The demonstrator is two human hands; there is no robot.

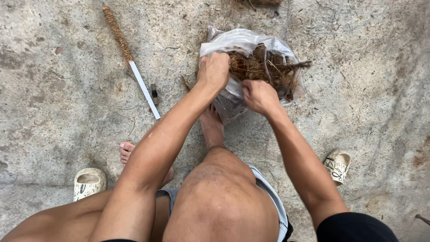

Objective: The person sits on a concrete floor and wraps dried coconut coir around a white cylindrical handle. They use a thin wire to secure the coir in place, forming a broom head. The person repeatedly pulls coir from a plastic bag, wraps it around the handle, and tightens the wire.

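Note:
A clear plastic bag (244, 41) lies on the concrete floor ahead of my knees, filled with brown coconut-like fibre (264, 67). My left hand (213, 71) grips the bag's left rim, fingers curled shut on the plastic. My right hand (259, 95) holds the bag's near edge, just below the fibre, its fingers closed on the plastic too. Both forearms reach forward over my bare knees.
A white pipe (144, 88) partly wrapped in brown fibre rope (117, 32) lies to the left on the floor. Beside it sits a small dark object (154, 93). Two pale sandals rest at left (88, 182) and right (337, 165). My bare feet (211, 124) stand near the bag.

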